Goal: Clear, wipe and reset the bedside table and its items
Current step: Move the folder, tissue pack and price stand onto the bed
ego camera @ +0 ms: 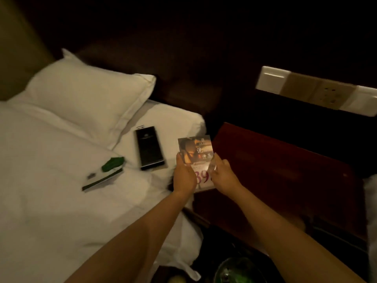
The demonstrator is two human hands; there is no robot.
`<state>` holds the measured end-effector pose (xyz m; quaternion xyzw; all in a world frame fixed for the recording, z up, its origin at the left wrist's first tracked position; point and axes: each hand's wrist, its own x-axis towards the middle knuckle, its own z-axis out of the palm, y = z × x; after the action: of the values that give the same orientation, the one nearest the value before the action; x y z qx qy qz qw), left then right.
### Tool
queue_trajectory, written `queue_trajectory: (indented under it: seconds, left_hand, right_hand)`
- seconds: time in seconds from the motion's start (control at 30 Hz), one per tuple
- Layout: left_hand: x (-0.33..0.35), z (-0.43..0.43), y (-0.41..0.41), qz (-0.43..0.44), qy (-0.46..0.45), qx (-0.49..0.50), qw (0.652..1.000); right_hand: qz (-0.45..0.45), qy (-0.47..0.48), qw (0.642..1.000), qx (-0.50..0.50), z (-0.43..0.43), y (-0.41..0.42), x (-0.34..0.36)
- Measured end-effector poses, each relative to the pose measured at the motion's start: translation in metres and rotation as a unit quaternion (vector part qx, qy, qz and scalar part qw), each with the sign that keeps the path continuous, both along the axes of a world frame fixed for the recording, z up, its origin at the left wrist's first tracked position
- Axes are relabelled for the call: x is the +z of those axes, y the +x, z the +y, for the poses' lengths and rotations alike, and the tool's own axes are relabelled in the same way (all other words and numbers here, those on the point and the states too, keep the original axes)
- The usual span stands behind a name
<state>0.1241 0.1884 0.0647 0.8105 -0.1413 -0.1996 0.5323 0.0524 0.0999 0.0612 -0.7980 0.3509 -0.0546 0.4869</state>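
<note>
Both hands hold a printed card in a clear stand, showing a dim photo and red numerals, over the gap between the bed and the dark red wooden bedside table. My left hand grips its left edge, my right hand its right edge. On the white bed sheet lie a black rectangular box or device and a green and white packet on a booklet.
A white pillow lies at the bed's head. A wall panel with switches and a socket sits above the table. A bin with green contents stands on the floor below. The room is dim.
</note>
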Motion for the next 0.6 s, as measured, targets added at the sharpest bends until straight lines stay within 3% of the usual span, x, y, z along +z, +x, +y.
queue_trajectory:
  seconds: [0.2, 0.6]
  left_hand:
    - [-0.018, 0.105, 0.047, 0.011, 0.071, 0.093, 0.993]
    - [-0.059, 0.291, 0.129, 0.039, 0.116, 0.237, 0.964]
  right_hand:
    - [-0.005, 0.04, 0.994, 0.097, 0.092, 0.062, -0.013]
    - [0.035, 0.06, 0.963, 0.26, 0.266, 0.164, -0.057]
